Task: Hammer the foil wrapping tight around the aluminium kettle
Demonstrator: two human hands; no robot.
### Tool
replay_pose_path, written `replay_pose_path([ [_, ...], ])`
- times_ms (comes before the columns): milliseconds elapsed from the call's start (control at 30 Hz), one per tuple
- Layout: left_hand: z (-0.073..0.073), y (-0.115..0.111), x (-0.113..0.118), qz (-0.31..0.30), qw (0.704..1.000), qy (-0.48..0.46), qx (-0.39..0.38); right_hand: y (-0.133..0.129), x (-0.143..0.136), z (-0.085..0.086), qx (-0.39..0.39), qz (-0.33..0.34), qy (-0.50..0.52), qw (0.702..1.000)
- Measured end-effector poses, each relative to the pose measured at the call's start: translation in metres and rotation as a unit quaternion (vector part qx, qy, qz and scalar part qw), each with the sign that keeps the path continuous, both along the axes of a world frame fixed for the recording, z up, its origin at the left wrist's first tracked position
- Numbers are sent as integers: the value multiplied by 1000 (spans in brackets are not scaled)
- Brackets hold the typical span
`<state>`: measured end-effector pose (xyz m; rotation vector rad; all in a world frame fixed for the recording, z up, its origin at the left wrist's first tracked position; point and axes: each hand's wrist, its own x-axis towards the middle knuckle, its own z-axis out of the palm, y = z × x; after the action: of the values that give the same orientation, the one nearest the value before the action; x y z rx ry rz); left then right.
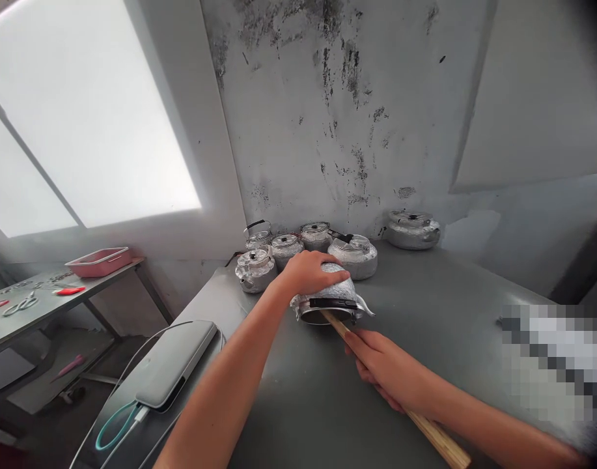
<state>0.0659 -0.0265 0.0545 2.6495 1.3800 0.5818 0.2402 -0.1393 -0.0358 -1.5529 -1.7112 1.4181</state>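
A silvery kettle (344, 286) lies tilted on the grey table, its open mouth facing me and its black handle across the rim. My left hand (310, 272) rests over its upper side, fingers curved on the metal and thumb apart. My right hand (383, 365) is wrapped round a wooden stick (437, 440). The stick's far end goes into the kettle's mouth, where its tip is hidden. The kettle's spout points to the right.
Several other kettles stand behind, including one (256, 268) at the left and one (413, 229) at the right by the wall. A power bank (176, 365) with cables lies at the left. A side table holds a pink tray (99, 262) and scissors (22, 303).
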Motion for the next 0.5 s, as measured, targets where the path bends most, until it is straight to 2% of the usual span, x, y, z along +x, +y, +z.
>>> replay_pose_path([
  [367, -1, 1, -1, -2, 1000, -3, 2, -3, -2, 3, -21, -6, -11, 1000],
  [500, 0, -1, 0, 0, 1000, -1, 3, -9, -1, 2, 23, -12, 11, 1000],
])
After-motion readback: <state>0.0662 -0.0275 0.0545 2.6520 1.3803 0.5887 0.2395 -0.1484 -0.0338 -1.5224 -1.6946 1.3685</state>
